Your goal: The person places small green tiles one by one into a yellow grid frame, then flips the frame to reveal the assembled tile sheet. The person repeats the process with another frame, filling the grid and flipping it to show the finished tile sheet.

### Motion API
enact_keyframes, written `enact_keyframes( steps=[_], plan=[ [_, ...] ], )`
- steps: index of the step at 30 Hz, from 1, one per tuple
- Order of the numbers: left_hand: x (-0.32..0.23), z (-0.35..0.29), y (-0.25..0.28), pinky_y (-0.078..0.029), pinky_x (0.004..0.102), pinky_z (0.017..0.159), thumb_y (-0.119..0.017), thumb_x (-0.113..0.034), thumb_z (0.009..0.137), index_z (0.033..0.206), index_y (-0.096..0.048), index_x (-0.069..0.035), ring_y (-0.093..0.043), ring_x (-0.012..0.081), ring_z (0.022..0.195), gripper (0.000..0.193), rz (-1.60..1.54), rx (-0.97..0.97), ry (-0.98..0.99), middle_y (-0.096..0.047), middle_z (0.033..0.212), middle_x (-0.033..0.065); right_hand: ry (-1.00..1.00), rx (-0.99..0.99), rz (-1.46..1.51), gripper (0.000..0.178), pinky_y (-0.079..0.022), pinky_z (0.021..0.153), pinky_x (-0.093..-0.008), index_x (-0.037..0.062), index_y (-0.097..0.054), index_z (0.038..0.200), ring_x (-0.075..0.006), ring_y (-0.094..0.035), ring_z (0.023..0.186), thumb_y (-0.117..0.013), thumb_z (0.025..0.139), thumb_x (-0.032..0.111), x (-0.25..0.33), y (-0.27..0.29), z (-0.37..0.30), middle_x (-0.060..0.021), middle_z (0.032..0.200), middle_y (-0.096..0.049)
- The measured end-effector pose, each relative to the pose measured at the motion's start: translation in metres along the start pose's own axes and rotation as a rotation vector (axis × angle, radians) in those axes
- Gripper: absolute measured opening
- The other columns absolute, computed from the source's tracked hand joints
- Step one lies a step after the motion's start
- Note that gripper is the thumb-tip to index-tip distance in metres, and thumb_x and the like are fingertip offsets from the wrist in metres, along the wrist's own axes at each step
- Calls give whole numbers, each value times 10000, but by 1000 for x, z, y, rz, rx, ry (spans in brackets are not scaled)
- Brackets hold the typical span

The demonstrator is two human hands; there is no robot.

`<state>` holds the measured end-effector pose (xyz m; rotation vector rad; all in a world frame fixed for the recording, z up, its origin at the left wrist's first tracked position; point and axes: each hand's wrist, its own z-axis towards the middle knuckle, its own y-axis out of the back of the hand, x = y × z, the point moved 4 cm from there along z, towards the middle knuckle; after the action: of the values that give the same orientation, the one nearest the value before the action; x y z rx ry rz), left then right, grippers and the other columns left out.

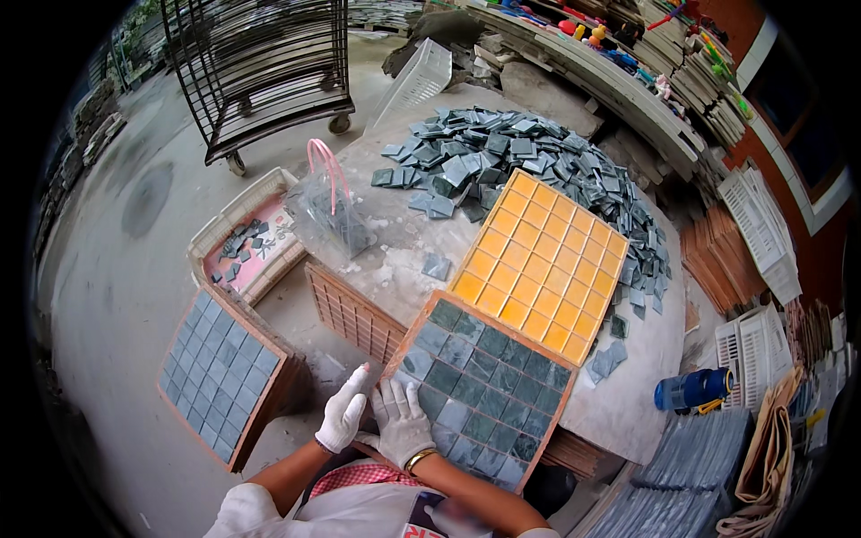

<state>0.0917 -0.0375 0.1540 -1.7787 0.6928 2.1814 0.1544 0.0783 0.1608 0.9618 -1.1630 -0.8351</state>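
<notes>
A brown grid tray filled with grey-green square tiles lies on the near edge of a round stone table. My left hand, in a white glove, grips the tray's near-left edge. Beside it, my gloved right hand lies flat on the tiles at that corner, fingers spread. A yellow grid mould with empty cells lies just beyond the tray. Behind it is a heap of loose grey-green tiles.
A stack of tile-filled brown trays stands at my left, an empty brown grid tray leans on the table. A plastic bag with pink handles, a white basket, a wheeled metal rack, a blue bottle and white crates surround the table.
</notes>
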Motion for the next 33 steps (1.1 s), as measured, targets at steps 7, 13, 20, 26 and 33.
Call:
enact_keyframes(
  steps=[7,13,20,26,33],
  plan=[
    [47,-7,1,-204,331,1111,-378,-207,987,1385,-322,42,-288,241,1359,473,-234,-63,179,-342,1448,147,-289,-214,-238,865,-148,1117,-511,-77,-295,1367,-387,-226,1356,-475,846,589,-93,43,19,-284,1428,-269],
    [68,-5,-21,-168,360,1137,-324,-290,1009,1411,-277,4,-237,233,1377,499,-850,-72,394,-265,1481,132,-217,-79,-247,852,-139,1120,-496,-64,-342,1355,-366,-258,1350,-454,841,606,-72,26,51,-248,1414,-335],
    [27,-26,-4,-368,350,1015,-613,-527,812,1421,-200,32,-416,350,1269,924,256,142,237,-357,1409,235,5,-280,675,595,-363,1028,-428,-32,-406,1318,-376,-439,1237,-589,882,329,-48,9,47,-231,1309,-473],
    [12,-35,1,-408,385,977,-706,-527,700,1395,-282,-28,-461,349,1210,955,486,349,367,-396,1376,202,-632,-654,942,364,-449,937,-357,-45,-478,1242,-265,-571,1084,-534,910,91,-98,85,-91,-166,1223,-545],
    [8,26,-13,-454,372,860,-607,-396,857,1212,-493,0,-566,288,1024,544,395,230,437,-570,1155,182,-1296,-766,742,352,-445,900,-364,-19,-515,1207,-268,-554,1008,-554,915,174,-73,94,-237,-167,1193,-549]
  ],
)
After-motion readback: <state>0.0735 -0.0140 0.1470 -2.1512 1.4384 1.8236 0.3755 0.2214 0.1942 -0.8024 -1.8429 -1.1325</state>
